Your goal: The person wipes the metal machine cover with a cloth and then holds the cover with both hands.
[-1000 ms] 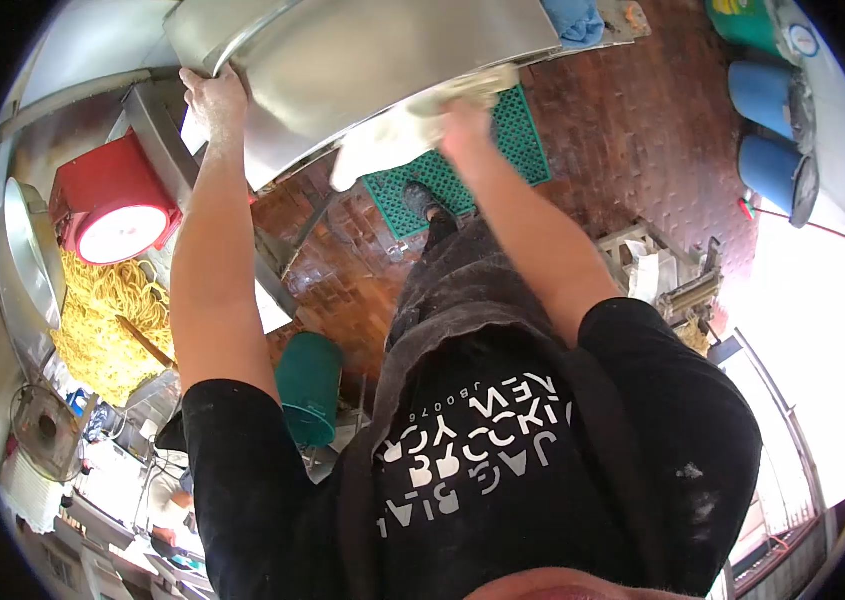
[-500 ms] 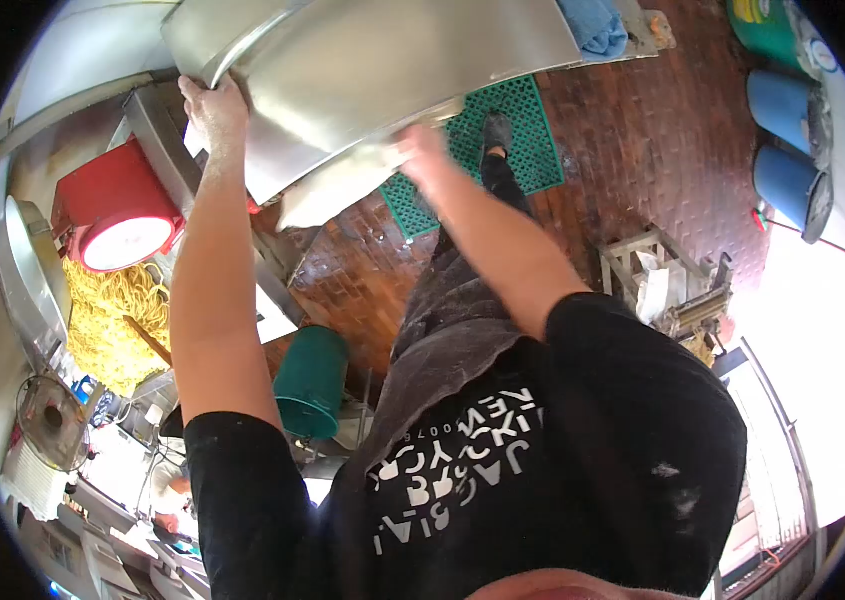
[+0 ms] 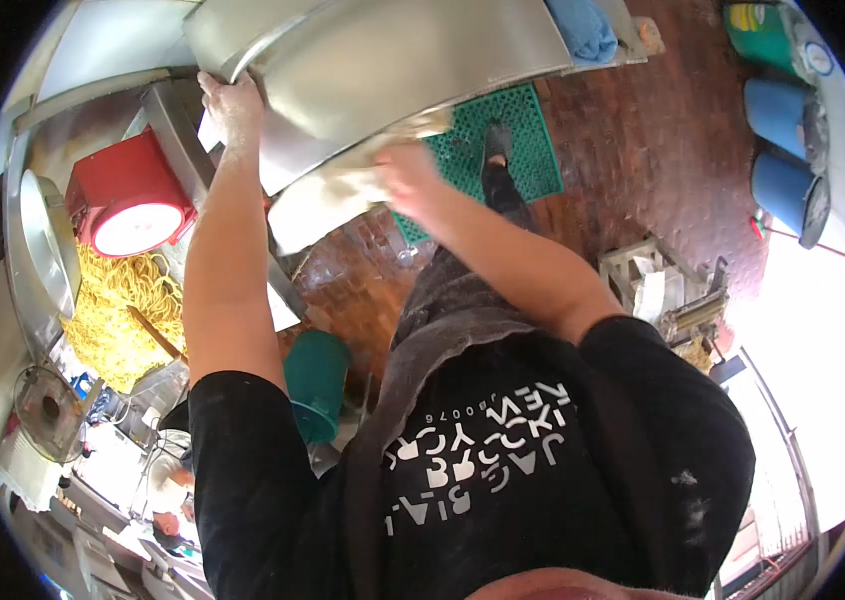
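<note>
My left hand (image 3: pixel 235 108), dusted with white powder, is closed on the curved metal edge at the left end of a large steel machine cover (image 3: pixel 393 75). A pale, floppy sheet (image 3: pixel 318 205) hangs along the cover's near side; whether it is dough or cloth I cannot tell. Blurred by motion, my right hand (image 3: pixel 405 172) is closed at the upper right part of that sheet, with its fingertips partly hidden.
To the left, a red lamp-like housing (image 3: pixel 128 190) stands over a heap of yellow noodles (image 3: pixel 118 320) with a wooden stick (image 3: pixel 155 332). A green bucket (image 3: pixel 316 385) is below. A green mat (image 3: pixel 513 140) lies on the brick floor. Blue bins (image 3: pixel 781 190) line the right; a person (image 3: pixel 171 490) is lower left.
My right hand has moved left and slightly down, and the pale sheet is more bunched. My left hand stays on the metal edge. The whole view has shifted slightly.
</note>
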### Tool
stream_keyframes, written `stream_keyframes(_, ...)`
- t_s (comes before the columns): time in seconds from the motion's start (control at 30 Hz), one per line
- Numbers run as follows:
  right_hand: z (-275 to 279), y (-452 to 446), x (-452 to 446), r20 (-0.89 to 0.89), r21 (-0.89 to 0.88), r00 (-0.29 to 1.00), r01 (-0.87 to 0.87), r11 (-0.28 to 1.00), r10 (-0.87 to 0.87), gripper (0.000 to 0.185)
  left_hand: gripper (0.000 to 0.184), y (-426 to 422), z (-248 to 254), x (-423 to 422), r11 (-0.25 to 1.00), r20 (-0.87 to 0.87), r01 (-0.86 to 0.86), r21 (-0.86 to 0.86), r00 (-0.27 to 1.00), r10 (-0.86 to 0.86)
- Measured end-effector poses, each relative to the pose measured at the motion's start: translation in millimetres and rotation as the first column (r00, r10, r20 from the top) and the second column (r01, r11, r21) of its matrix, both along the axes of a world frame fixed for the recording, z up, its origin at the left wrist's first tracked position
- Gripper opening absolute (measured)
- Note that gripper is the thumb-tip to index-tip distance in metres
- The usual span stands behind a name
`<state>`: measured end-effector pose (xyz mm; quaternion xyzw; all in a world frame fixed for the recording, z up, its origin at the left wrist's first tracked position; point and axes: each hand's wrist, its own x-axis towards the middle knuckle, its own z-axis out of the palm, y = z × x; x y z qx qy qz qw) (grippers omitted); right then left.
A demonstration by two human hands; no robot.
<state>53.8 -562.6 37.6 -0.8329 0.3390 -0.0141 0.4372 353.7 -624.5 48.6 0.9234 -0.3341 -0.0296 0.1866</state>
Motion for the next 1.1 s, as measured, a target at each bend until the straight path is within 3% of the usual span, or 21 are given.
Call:
stream_keyframes(0.03,21,-23,-33,0.028,0.074,0.994,0.1,0.992,-0.102,0.015,0.081,-2,1,0,1.0,-0.013,-0.003,-0.015,1.0,0.003)
stream_keyframes(0.07,41,-40,-70,0.046,0.468,0.884,0.393,0.792,-0.465,0.016,0.081,3,0,-3,1.0,-0.035,-0.006,-0.016,0.999,0.005)
stream_keyframes(0.1,81,-58,-101,-0.131,0.838,0.427,0.529,0.13,-0.895,0.018,0.083,2,0,-1,0.999,-0.048,-0.02,0.027,0.999,0.022)
stream_keyframes(0.13,112,-78,-134,-0.158,0.824,0.24,0.566,0.006,-0.958,0.019,0.088,2,0,-2,0.999,-0.038,-0.035,0.035,0.999,0.036)
stream_keyframes(0.23,140,-127,-199,0.009,0.596,0.433,0.721,0.353,-0.901,0.042,0.094,-1,19,-13,0.986,-0.052,-0.094,0.136,0.993,0.102)
stream_keyframes(0.3,139,-150,-187,-0.015,0.036,0.782,0.623,0.782,-0.623,0.053,0.094,-1,24,-16,0.986,-0.068,-0.104,0.132,0.991,0.114)
stream_keyframes(0.33,132,-166,-179,-0.121,-0.246,0.881,0.42,0.874,-0.458,0.06,0.093,-1,28,-18,0.986,-0.073,-0.107,0.131,0.99,0.117)
stream_keyframes(0.37,87,-177,-166,-0.158,-0.536,0.937,0.184,0.824,-0.313,0.071,0.091,-1,32,-20,0.986,-0.066,-0.108,0.125,0.991,0.117)
stream_keyframes(0.4,45,-180,-145,-0.244,-0.754,0.953,-0.07,0.653,-0.18,0.082,0.09,0,31,-19,0.987,-0.075,-0.111,0.115,0.99,0.12)
stream_keyframes(0.43,41,-170,-103,-0.259,-0.721,0.933,-0.014,0.693,-0.251,0.092,0.089,1,30,-19,0.988,-0.084,-0.11,0.105,0.989,0.119)
stream_keyframes(0.47,-25,-165,-77,0.079,-0.727,0.983,0.172,0.665,-0.168,0.096,0.088,-1,31,-20,0.989,-0.092,-0.109,0.095,0.989,0.118)
stream_keyframes(0.5,-22,-147,-37,0.063,-0.727,0.986,0.152,0.669,-0.155,0.091,0.086,-1,39,-25,0.989,-0.107,-0.112,0.099,0.987,0.123)
stream_keyframes(0.63,39,-76,60,-0.082,-0.659,0.995,-0.09,0.747,0.047,0.072,0.124,7,15,2,0.999,-0.218,-0.031,0.042,0.975,0.039)
stream_keyframes(0.77,12,-129,-38,0.17,-0.768,0.978,0.057,0.638,0.118,0.045,0.085,-3,44,-26,0.989,-0.114,-0.094,0.118,0.988,0.107)
stream_keyframes(0.8,19,-156,-63,0.272,-0.652,0.962,0.158,0.741,0.034,0.039,0.085,-4,44,-27,0.987,-0.118,-0.1,0.124,0.986,0.114)
stream_keyframes(0.87,29,-203,-123,0.342,-0.67,0.92,0.381,0.637,-0.19,0.044,0.086,-3,41,-23,0.983,-0.116,-0.113,0.142,0.985,0.13)
stream_keyframes(0.9,87,-221,-138,0.194,-0.448,0.862,0.503,0.739,-0.468,0.047,0.086,-4,41,-22,0.982,-0.113,-0.117,0.151,0.984,0.135)
stream_keyframes(0.97,120,-276,-170,0.291,-0.664,0.782,0.579,0.472,-0.551,0.048,0.087,-4,43,-24,0.982,-0.119,-0.116,0.151,0.984,0.134)
stream_keyframes(1.0,154,-294,-178,0.679,0.094,0.472,0.703,0.704,-0.563,0.05,0.087,-4,44,-24,0.981,-0.119,-0.115,0.153,0.984,0.134)
stream_keyframes(1.03,189,-312,-185,0.702,0.707,-0.146,0.263,0.656,-0.697,0.051,0.088,-4,45,-25,0.979,-0.122,-0.123,0.162,0.982,0.143)
stream_keyframes(1.1,239,-328,-181,0.931,0.23,0.042,0.702,0.674,-0.363,0.049,0.088,-7,47,-25,0.974,-0.125,-0.136,0.179,0.979,0.16)
